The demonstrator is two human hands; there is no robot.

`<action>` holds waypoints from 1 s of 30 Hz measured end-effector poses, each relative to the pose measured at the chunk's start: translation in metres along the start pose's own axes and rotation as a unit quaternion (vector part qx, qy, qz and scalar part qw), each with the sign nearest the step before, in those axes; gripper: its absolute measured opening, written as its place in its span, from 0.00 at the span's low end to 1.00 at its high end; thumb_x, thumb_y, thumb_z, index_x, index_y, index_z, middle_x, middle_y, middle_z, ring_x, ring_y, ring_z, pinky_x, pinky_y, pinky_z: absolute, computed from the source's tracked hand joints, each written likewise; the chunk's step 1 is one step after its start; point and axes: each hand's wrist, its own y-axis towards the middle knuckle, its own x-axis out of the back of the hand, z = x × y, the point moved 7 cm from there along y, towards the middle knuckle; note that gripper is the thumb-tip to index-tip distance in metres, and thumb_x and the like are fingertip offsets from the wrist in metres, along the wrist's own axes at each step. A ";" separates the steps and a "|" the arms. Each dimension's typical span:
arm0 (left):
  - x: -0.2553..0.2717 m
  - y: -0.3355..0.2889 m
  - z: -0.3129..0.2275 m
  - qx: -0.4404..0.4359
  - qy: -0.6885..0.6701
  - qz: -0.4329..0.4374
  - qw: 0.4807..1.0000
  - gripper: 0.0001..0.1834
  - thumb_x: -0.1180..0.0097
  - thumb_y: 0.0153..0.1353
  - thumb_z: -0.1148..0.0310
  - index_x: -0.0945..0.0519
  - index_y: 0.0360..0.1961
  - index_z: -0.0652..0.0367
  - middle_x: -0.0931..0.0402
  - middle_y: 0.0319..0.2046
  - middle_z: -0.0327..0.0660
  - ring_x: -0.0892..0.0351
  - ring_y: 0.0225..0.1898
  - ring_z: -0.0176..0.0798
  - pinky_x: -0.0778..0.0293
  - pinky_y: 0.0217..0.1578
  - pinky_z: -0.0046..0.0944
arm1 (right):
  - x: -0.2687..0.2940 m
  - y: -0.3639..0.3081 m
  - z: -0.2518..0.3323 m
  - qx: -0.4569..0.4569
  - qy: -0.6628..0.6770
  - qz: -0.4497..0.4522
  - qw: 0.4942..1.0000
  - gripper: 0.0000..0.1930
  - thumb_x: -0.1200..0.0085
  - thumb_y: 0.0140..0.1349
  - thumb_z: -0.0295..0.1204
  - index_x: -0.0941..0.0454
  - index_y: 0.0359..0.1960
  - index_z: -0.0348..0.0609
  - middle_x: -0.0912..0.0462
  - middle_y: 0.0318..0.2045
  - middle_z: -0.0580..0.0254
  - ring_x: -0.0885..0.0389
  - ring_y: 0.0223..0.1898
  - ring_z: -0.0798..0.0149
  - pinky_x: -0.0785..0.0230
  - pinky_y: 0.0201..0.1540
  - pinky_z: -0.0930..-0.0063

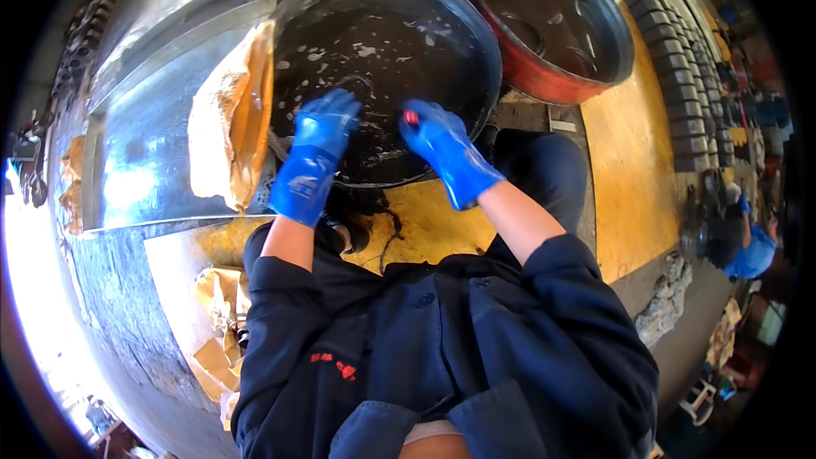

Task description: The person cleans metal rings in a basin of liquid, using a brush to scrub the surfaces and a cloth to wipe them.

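A wide round dark tub (494, 51) of dark liquid with pale foam flecks stands in front of me. Over its near left part is my left hand (327, 115) in a long blue rubber glove. Its fingers point forward, with their tips blurred, and a faint curved outline shows just beyond them. Whether they grip anything is unclear. To the right, my right hand (435, 129), gloved the same way, is closed around a small red object (411, 117). Only one end of that object shows beside the thumb and fingers; its kind cannot be made out.
A red round tub (544, 76) of brownish liquid adjoins at the right. A shallow metal tray (140, 153) lies left, with a crumpled brown paper bag (229, 119) on its edge. Dark ribbed parts (676, 76) line the right side. A person in blue (752, 251) is farther right.
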 end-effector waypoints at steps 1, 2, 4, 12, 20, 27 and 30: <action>0.003 0.002 -0.013 -0.012 0.019 0.021 1.000 0.17 0.30 0.56 0.68 0.09 0.48 0.49 0.12 0.56 0.40 0.15 0.62 0.48 0.18 0.58 0.51 | -0.008 -0.005 -0.007 0.033 -0.009 0.015 0.999 0.16 0.40 0.69 0.44 0.16 0.54 0.56 0.11 0.49 0.52 0.12 0.51 0.44 0.19 0.54 0.52; 0.006 0.000 -0.020 -0.034 0.055 0.027 0.998 0.15 0.30 0.57 0.68 0.10 0.47 0.49 0.12 0.56 0.39 0.15 0.62 0.46 0.20 0.61 0.49 | -0.013 -0.010 -0.008 0.071 -0.016 0.030 0.997 0.16 0.40 0.69 0.44 0.16 0.55 0.59 0.11 0.51 0.53 0.13 0.54 0.43 0.19 0.55 0.50; 0.023 -0.002 -0.026 -0.042 0.029 0.000 0.999 0.15 0.30 0.57 0.69 0.10 0.46 0.49 0.13 0.56 0.39 0.15 0.61 0.46 0.20 0.62 0.49 | -0.016 -0.016 -0.010 0.097 -0.018 0.000 0.995 0.15 0.39 0.67 0.42 0.17 0.54 0.61 0.11 0.50 0.58 0.12 0.52 0.46 0.18 0.52 0.50; 0.125 -0.014 0.068 0.401 -0.296 -0.157 0.853 0.22 0.33 0.74 0.57 0.13 0.58 0.65 0.10 0.43 0.47 0.14 0.43 0.38 0.19 0.51 0.39 | -0.020 -0.015 -0.033 0.023 -0.028 -0.012 0.999 0.12 0.38 0.68 0.42 0.15 0.49 0.58 0.10 0.46 0.57 0.11 0.49 0.46 0.18 0.50 0.51; 0.117 -0.078 0.164 0.474 -0.236 0.022 0.848 0.20 0.30 0.70 0.57 0.10 0.53 0.62 0.08 0.41 0.44 0.12 0.46 0.38 0.20 0.53 0.38 | -0.025 -0.010 -0.029 0.014 -0.039 0.025 0.999 0.11 0.38 0.68 0.42 0.15 0.47 0.55 0.10 0.45 0.56 0.10 0.47 0.45 0.18 0.50 0.49; 0.159 -0.036 0.164 0.518 0.125 0.141 0.834 0.27 0.34 0.69 0.60 0.18 0.67 0.56 0.17 0.63 0.55 0.16 0.62 0.59 0.21 0.64 0.49 | -0.023 -0.011 -0.039 0.010 -0.039 0.015 0.999 0.09 0.40 0.69 0.40 0.15 0.46 0.55 0.10 0.45 0.55 0.11 0.46 0.44 0.18 0.48 0.49; 0.170 -0.031 0.166 0.496 0.191 0.145 0.835 0.31 0.34 0.70 0.56 0.20 0.70 0.57 0.19 0.66 0.55 0.18 0.66 0.57 0.24 0.67 0.50 | -0.026 -0.010 -0.027 -0.005 -0.050 0.046 0.998 0.10 0.41 0.70 0.41 0.15 0.47 0.56 0.11 0.46 0.56 0.11 0.47 0.45 0.18 0.49 0.50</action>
